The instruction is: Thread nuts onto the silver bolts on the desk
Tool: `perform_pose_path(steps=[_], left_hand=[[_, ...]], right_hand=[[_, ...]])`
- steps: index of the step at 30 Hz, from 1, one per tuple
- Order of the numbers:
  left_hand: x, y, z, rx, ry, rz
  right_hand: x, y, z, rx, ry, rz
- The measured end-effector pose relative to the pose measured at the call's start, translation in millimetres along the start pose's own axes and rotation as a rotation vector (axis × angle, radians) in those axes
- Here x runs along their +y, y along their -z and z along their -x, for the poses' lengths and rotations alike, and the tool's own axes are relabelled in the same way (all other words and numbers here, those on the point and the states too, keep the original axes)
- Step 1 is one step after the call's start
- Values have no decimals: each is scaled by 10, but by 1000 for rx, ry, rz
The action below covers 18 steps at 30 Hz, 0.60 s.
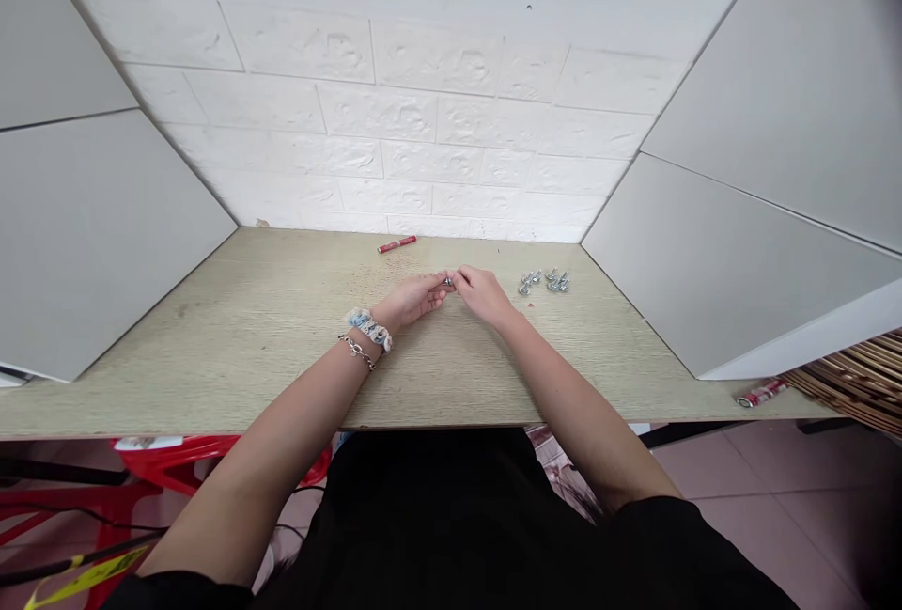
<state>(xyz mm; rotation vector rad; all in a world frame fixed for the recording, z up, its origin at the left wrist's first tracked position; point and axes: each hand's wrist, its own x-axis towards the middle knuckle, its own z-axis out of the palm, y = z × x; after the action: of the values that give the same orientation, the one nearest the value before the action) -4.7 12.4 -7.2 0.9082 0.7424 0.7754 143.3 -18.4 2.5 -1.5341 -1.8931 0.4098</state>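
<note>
My left hand (414,297) and my right hand (481,290) meet over the middle of the wooden table (232,337). Their fingertips pinch a small metal piece (449,281) between them; it is too small to name exactly. Both hands have their fingers curled closed round it. My left wrist wears a beaded bracelet and a chain bracelet. A small pile of similar metal fasteners (545,282) lies on the table just right of my right hand.
A red pen-like stick (396,244) lies at the back by the white brick wall. Grey panels flank the table on both sides. A red wrapper (761,393) sits at the right front edge beside a wicker basket (856,375). Red plastic furniture shows under the table at left.
</note>
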Motion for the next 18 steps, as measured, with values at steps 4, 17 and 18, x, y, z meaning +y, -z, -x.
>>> perform_pose_path(steps=[4, 17, 18], left_hand=[[25, -15, 11, 17, 19, 13], [49, -68, 41, 71, -7, -22], [45, -68, 39, 61, -8, -30]], right_hand=[[-2, 0, 4, -2, 3, -22], [53, -10, -27, -64, 61, -151], [48, -12, -24, -65, 59, -148]])
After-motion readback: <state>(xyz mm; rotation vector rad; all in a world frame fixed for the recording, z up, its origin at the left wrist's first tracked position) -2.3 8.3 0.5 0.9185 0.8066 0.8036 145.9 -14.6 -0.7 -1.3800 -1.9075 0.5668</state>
